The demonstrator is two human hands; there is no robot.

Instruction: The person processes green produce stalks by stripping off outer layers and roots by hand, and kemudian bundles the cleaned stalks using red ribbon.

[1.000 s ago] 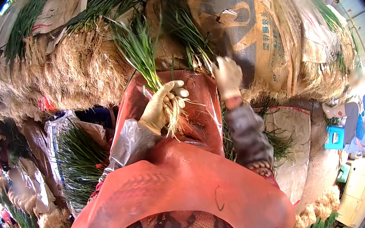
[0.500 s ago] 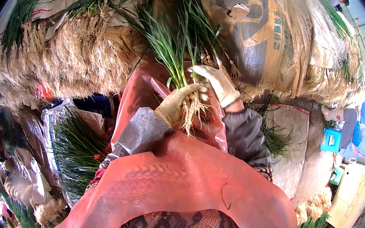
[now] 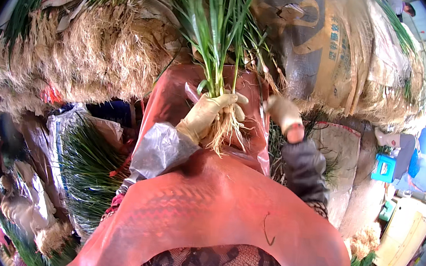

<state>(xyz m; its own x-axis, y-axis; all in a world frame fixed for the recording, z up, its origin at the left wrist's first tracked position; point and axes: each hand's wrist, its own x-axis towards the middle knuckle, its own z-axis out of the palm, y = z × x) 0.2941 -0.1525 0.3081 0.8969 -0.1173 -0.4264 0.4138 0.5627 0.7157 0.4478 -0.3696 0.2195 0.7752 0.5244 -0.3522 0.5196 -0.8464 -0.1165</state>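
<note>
My left hand (image 3: 206,112), in a pale glove with a clear plastic sleeve, is closed round a bunch of green onions (image 3: 216,49), or a similar long-leaved plant. The leaves point away from me. Stringy pale roots (image 3: 228,132) hang out below my fingers over the red plastic apron (image 3: 206,190). To the right, apart from the bunch, is my gloved right hand (image 3: 281,112). Motion blurs its fingers, so what is in them, if anything, does not show. Just beyond it, a few loose rooted stalks (image 3: 272,76) lie at the edge of the heap.
A long heap of stacked plants (image 3: 97,46), roots toward me, runs across the far side, partly under printed sacking (image 3: 333,47). Another leafy pile (image 3: 88,166) lies at my left. Rightward are a blue stool (image 3: 383,167), a seated person's leg (image 3: 405,149) and a cream-coloured box (image 3: 405,236).
My right hand has left the bunch and moved right and slightly nearer me. My left hand still grips the bunch, whose leaves now stand straighter away from me.
</note>
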